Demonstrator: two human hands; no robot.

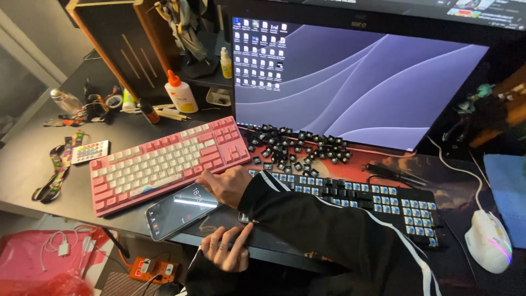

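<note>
Monitor (pixel 356 82): upright, beyond both hands.
Bench (pixel 33 159): dark, carries everything.
Black keyboard (pixel 383 203): keycaps off, under the right forearm.
Pink keyboard (pixel 164 161): touching the right fingers.
Phone (pixel 178 211): between both hands.
Right hand (pixel 224 185): fingers curled, holding nothing.
Left hand (pixel 227 246): fingers spread flat on the black keyboard's near edge.
Loose keycaps (pixel 296 148): heaped beyond the right fingers.

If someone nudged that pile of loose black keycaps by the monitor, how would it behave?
The keycaps would probably scatter rather than move together, since they lie loose in a heap. They look small and hollow, so likely very light. The mat under them might slow sliding a little. Being blocky, they would tumble more than roll, some perhaps toward the stripped black keyboard.
</note>
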